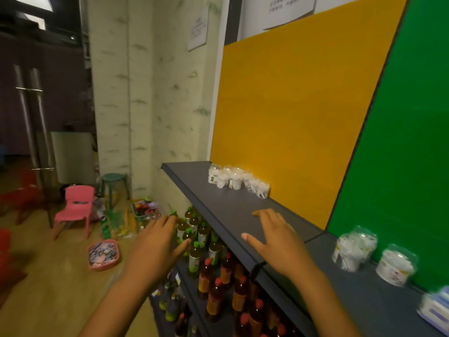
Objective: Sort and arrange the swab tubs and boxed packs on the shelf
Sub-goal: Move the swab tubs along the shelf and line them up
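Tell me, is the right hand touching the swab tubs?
Apart. The head view shows bare shelf between the right hand and the swab tubs.

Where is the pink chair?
In the head view the pink chair stands on the wooden floor at the left, beside the green stool, well left of the shelf.

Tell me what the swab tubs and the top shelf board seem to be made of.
The swab tubs look like clear, thin, glossy plastic: white swabs show through the walls and the lids catch highlights. The same holds for the nearer tubs, though they are blurred. The top shelf board looks like painted or coated metal, matte dark grey with a folded front lip; coated wood cannot be ruled out.
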